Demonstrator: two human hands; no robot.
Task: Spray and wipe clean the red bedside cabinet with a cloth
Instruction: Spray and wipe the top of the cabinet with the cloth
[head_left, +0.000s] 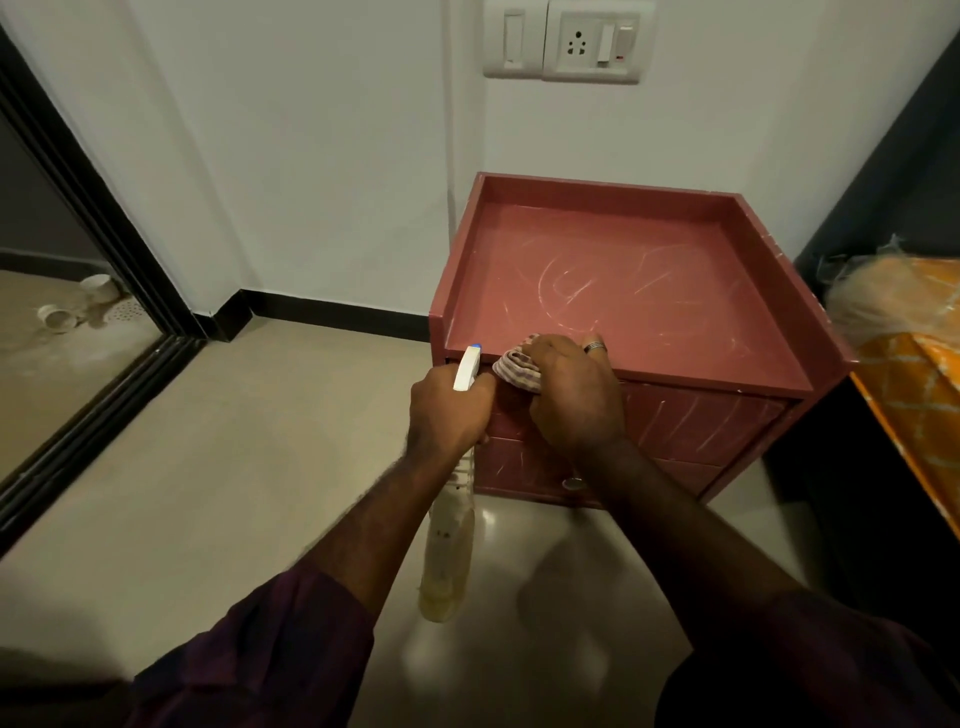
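The red bedside cabinet (639, 291) stands against the white wall, its rimmed top streaked with pale smear marks; two drawer fronts below show streaks too. My left hand (449, 410) grips the neck of a spray bottle (447, 545), whose white and blue nozzle points at the cabinet's front left corner while the pale body hangs down. My right hand (571, 389) holds a bunched striped cloth (517, 371) at the cabinet's front edge, partly covering it.
A bed with orange bedding (909, 364) sits close on the right. A dark-framed sliding door (104, 249) is on the left, with white pipe fittings (78, 306) beyond the glass. A switch and socket plate (569, 41) is on the wall above. Beige tiled floor lies in front.
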